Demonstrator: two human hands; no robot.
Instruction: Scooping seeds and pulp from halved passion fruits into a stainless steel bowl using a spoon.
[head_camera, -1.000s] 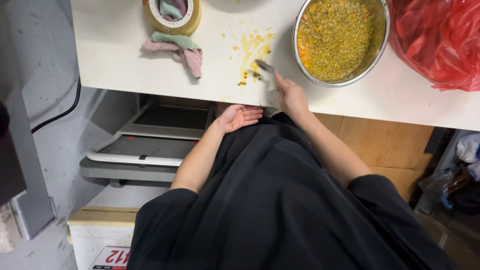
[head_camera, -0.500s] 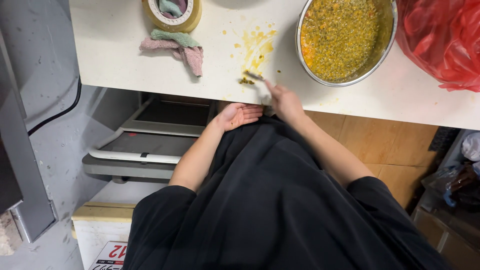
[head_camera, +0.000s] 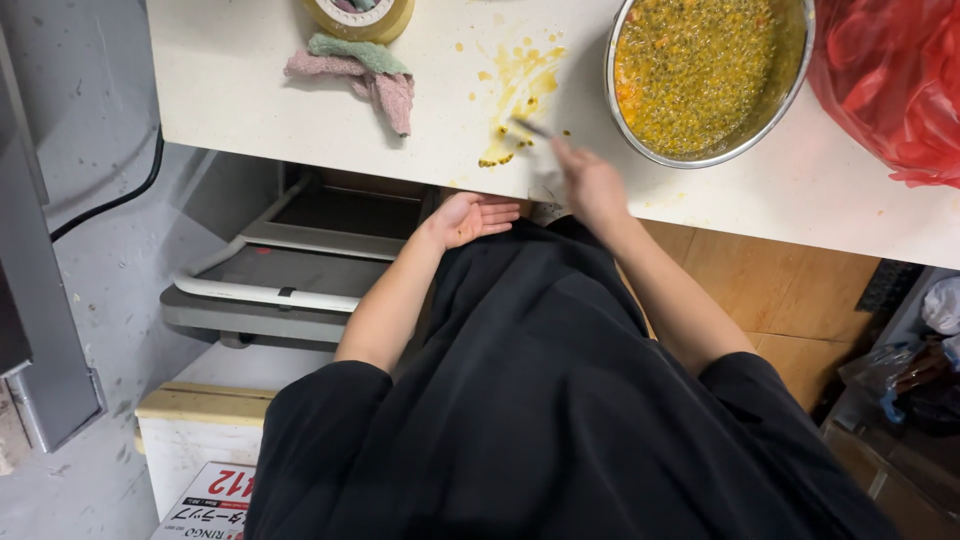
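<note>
Two hands in view, both at the near edge of the white counter. Right hand is blurred, fingers closed around a thin utensil whose tip lies on the counter among yellow pulp spills; which kind of utensil, cannot tell. Left hand is held palm up just below the counter edge, fingers loosely spread, holding nothing. A metal bowl of yellow seedy pulp sits just beside the right hand. Crumpled cloths lie further left; a red plastic bag lies right of the bowl.
</note>
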